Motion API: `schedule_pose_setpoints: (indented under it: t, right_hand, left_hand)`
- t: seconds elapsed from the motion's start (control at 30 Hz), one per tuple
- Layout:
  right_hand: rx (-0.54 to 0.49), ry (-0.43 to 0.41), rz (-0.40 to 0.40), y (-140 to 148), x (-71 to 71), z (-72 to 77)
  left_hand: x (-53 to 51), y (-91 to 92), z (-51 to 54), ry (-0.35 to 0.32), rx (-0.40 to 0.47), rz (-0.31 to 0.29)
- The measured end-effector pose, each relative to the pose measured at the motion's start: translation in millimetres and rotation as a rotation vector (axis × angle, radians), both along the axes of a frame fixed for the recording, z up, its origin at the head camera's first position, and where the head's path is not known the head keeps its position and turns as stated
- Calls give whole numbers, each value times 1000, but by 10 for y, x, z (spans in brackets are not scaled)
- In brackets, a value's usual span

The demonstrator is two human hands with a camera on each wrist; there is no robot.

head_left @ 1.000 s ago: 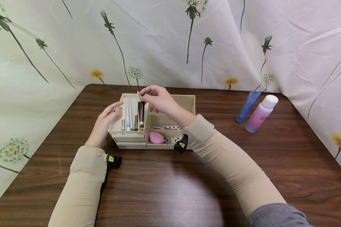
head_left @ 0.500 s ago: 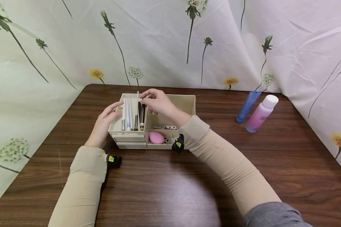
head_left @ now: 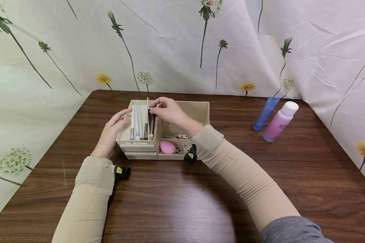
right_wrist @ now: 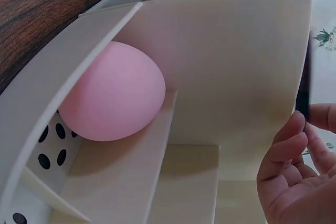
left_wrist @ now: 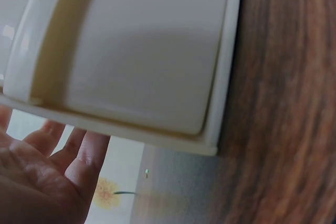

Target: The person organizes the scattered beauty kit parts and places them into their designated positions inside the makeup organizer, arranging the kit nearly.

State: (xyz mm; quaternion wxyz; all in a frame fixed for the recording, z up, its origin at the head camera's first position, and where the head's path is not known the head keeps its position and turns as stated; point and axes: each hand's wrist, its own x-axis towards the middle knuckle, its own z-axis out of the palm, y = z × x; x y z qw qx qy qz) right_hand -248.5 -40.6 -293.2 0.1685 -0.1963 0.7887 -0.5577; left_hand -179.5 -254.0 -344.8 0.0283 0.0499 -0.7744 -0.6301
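Note:
A cream makeup organizer (head_left: 139, 155) stands on the table. Several makeup brushes (head_left: 136, 126) lie in its upper left tray, tips toward the front. My right hand (head_left: 170, 114) pinches a dark-handled makeup brush (head_left: 153, 124) by its far end, at the tray's right side. The right wrist view shows the dark handle (right_wrist: 304, 90) between thumb and fingertips. My left hand (head_left: 108, 135) rests at the organizer's left edge, fingers extended; in the left wrist view those fingers (left_wrist: 90, 156) reach behind its wall (left_wrist: 142, 66). A pink makeup sponge (head_left: 167, 147) sits in a front compartment.
On the right of the table (head_left: 307, 168) a blue tube (head_left: 264, 115) and a pink bottle with a white cap (head_left: 280, 122) stand side by side. Slim items (head_left: 176, 136) lie in the organizer's middle compartment. A flowered cloth (head_left: 176, 40) hangs behind.
My right hand has lowered slightly toward the tray with the dark makeup brush, after a small shift right. My left hand has stayed at the organizer's edge.

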Motion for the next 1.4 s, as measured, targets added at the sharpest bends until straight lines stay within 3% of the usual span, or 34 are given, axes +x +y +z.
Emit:
schedule_pose_setpoints:
  t: [0.63, 1.4]
  right_hand:
    - [-74, -33, -8, 290, 78, 93]
    - [-104, 107, -30, 914, 222, 190]
  left_hand:
    - [-4, -11, -20, 19, -26, 7]
    - [-11, -9, -18, 22, -13, 5]
